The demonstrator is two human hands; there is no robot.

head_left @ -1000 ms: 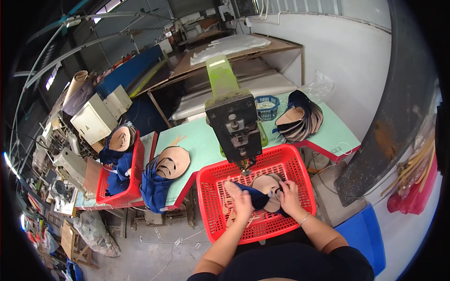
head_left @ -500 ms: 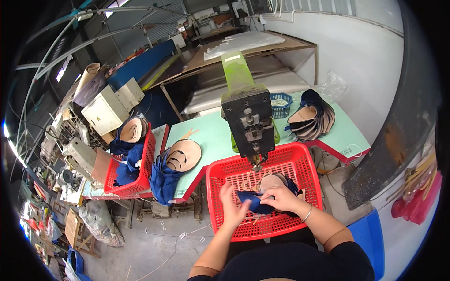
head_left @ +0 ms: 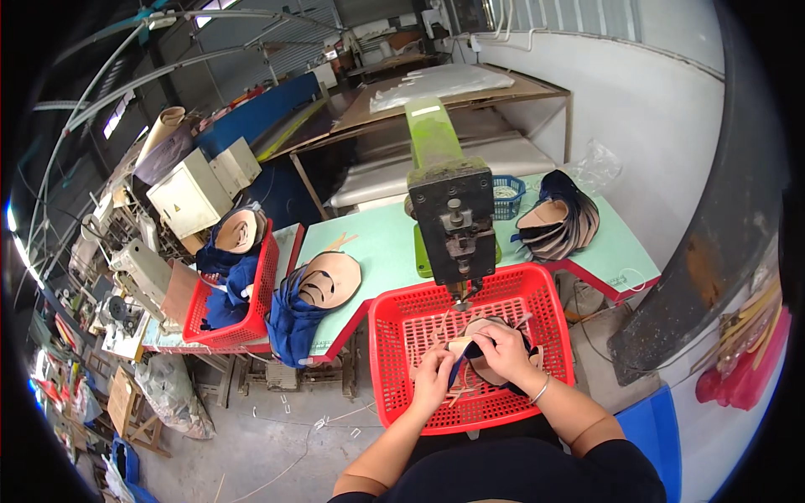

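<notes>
Over a red plastic basket point(head_left: 388, 335), both my hands work on a navy fabric piece point(head_left: 455, 369) with a pale beige strip showing along its top. My left hand point(head_left: 432, 377) is closed on its left end. On the other end, my right hand point(head_left: 503, 350) pinches with thumb and fingers; a bracelet circles that wrist. Beneath my right hand lie more curved navy-and-beige pieces point(head_left: 481, 369), partly hidden. Thin beige offcuts point(head_left: 457, 392) are scattered on the basket floor. Just beyond my hands is the black head point(head_left: 454, 222) of a green machine, its tip above the basket.
On the pale green table point(head_left: 381, 243) stand a stack of beige and navy pieces point(head_left: 331, 279) at left, another stack point(head_left: 558, 216) at right, and a small blue basket point(head_left: 506, 201). A second red basket point(head_left: 262, 293) with navy pieces sits further left. A dark pillar point(head_left: 692, 243) rises at right.
My left hand, spread beside the fabric before, has closed on it. The navy piece has turned up between both hands, so its pale strip shows. The view has shifted slightly.
</notes>
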